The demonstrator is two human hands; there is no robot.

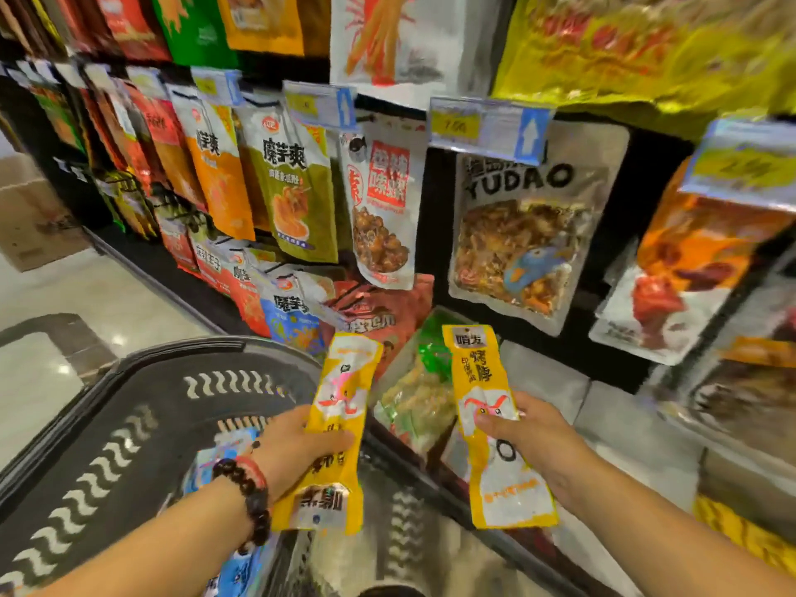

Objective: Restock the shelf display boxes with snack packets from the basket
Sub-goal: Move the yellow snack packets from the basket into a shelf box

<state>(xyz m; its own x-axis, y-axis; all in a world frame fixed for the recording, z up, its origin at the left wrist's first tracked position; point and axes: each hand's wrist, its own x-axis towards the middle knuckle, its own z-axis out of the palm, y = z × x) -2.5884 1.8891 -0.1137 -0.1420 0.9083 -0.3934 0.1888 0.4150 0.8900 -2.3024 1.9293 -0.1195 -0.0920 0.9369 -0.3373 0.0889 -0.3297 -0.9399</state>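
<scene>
My left hand (297,445) grips a long yellow snack packet (340,389) around its middle, print upside down, above the black basket (142,428). My right hand (534,441) holds a second yellow packet (478,364) of the same kind, upright, thumb across its front. Both packets hang side by side in front of the low shelf. Blue and white packets (224,450) lie in the basket under my left wrist. A clear display box (413,402) with green and pale packets sits on the shelf between the two yellow packets.
Hanging snack bags fill the pegs ahead, among them a silver YUDAO bag (525,234) and an olive bag (297,183). Price tags (486,127) jut out over the rows. A cardboard box (30,217) stands on the tiled floor at the far left.
</scene>
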